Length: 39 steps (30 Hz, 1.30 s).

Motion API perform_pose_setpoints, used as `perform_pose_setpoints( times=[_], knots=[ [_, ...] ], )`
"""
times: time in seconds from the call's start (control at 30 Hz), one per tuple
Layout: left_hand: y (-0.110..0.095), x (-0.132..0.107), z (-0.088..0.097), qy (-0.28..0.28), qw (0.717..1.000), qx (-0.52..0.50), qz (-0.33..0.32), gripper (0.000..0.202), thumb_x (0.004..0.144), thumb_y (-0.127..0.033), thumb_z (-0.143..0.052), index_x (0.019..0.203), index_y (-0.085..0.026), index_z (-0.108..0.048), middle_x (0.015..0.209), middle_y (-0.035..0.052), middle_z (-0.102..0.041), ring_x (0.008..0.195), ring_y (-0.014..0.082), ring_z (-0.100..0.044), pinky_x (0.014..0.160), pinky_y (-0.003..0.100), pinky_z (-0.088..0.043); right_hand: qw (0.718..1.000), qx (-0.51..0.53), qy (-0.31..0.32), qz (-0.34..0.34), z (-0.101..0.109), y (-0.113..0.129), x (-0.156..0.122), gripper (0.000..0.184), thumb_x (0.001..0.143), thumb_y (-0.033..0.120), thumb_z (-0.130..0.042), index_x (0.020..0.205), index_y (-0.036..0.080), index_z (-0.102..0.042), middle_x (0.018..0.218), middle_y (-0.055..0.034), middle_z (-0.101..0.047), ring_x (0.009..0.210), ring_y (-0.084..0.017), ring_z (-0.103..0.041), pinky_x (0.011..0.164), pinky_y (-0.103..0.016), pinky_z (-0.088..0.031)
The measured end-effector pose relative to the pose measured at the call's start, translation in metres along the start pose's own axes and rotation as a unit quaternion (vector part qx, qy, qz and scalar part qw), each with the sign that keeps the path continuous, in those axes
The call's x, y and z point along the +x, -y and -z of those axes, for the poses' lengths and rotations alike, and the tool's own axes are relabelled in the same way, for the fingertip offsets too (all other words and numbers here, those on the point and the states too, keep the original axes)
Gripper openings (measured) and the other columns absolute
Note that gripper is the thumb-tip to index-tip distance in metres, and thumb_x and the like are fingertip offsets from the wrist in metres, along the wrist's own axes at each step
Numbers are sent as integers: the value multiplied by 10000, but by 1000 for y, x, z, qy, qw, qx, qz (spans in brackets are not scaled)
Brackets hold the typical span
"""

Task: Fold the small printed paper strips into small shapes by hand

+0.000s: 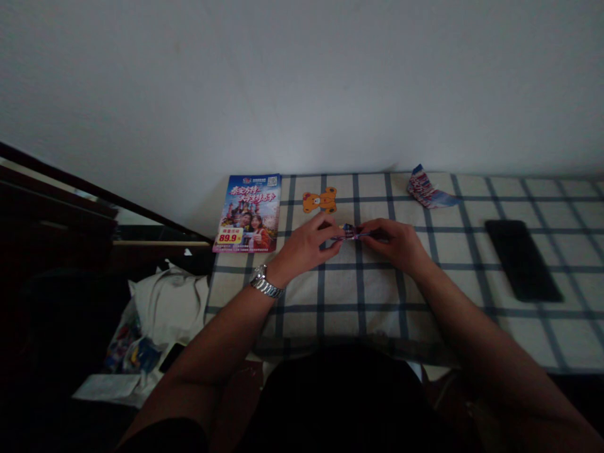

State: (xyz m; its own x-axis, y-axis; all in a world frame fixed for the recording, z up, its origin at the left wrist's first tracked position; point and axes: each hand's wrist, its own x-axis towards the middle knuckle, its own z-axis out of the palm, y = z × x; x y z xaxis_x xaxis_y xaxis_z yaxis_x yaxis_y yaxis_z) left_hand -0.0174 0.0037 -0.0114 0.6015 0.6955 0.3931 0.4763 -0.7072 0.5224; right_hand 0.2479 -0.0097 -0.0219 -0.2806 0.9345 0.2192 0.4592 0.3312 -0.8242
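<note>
Between my two hands is a small folded piece of printed paper (349, 231), purple and dark, close above the checked cloth. My left hand (317, 238), with a metal-band watch on its wrist, pinches the paper's left end. At its right end, the fingers of my right hand (394, 240) are closed on it too. Part of the paper is hidden by my fingers. Just beyond my left hand lies a flat orange teddy bear cutout (319, 201). A stack of printed flyers (248, 214) sits to the left. Back right stands a folded paper piece (425, 190) in similar colours.
A dark phone (523, 260) lies on the checked cloth (377, 296) at the right. The white wall (330, 88) borders the far edge. Below the left edge are a white bag (172, 302) and mixed items. A dark rail (94, 195) slopes along the left.
</note>
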Motion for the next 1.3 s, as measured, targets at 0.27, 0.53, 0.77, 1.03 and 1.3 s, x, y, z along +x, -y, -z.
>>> perform_pose_setpoints(
  times=[0.27, 0.53, 0.77, 1.03, 1.3],
  knots=[
    [9, 0, -9, -17, 1000, -26, 2, 135, 999, -259, -699, 1126, -216, -715, 1174, 60, -681, 1060, 185, -703, 956, 366, -608, 1000, 13, 12, 9, -3, -1, -1, 136, 927, 361, -748, 1019, 262, -768, 1123, -46, -822, 1006, -268, -795, 912, -424, -667],
    [1, 3, -4, -47, 995, -75, 47, 281, 947, -228, -768, 1205, -234, -659, 1130, 40, -734, 1065, 188, -714, 981, 381, -597, 999, 32, -2, -20, -3, 0, -1, 218, 924, 408, -756, 1058, 236, -761, 1064, -63, -814, 922, -243, -779, 851, -400, -656],
    [2, 3, -7, -56, 985, -131, 101, 201, 938, -219, -770, 1126, -221, -699, 1064, 28, -762, 970, 171, -731, 900, 333, -607, 996, 85, -20, -34, -9, 0, -1, 295, 896, 458, -787, 1067, 262, -648, 1001, -40, -771, 879, -218, -755, 804, -363, -653],
    [1, 4, -10, -46, 981, -152, 107, 149, 935, -248, -774, 1073, -228, -721, 995, 8, -767, 906, 160, -727, 849, 312, -591, 998, 60, -8, -29, -10, 9, -1, 317, 909, 444, -774, 1145, 255, -679, 1076, -59, -776, 996, -246, -757, 857, -381, -636],
    [-3, 3, -13, -37, 981, -156, 106, 132, 962, -278, -749, 1083, -234, -718, 1019, 10, -769, 927, 161, -722, 889, 328, -589, 999, -6, 4, -35, -10, 18, -1, 203, 964, 424, -704, 1022, 243, -774, 948, -40, -811, 822, -219, -753, 734, -345, -603]
  ],
)
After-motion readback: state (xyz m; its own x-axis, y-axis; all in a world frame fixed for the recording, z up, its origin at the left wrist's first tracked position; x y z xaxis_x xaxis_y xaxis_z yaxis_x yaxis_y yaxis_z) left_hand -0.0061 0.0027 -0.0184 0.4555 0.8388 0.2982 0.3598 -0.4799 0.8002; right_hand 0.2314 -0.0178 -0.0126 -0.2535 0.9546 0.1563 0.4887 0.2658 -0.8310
